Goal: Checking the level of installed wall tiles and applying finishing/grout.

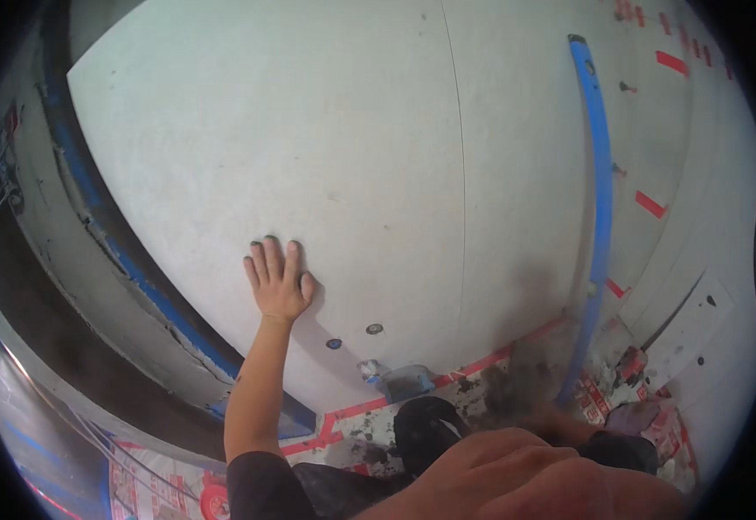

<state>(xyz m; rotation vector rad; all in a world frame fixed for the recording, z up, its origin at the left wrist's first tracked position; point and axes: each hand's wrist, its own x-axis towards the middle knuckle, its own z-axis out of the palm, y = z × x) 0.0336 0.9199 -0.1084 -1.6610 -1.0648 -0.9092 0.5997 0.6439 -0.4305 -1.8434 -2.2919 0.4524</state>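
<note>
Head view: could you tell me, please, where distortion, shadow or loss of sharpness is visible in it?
Head view: the long blue bar appears bowed, consistent with the fisheye lens, and the corners go black; head view, middle: a soft shadow lies on the pale panel, right of the left hand and forearm; head view, lower right: the bar's bottom end looks hazy.

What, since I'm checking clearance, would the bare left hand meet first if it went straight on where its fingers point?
Nothing apparent: beyond the left hand, the flat pale panel looks free to the picture's top edge, though depth is unclear.
</note>
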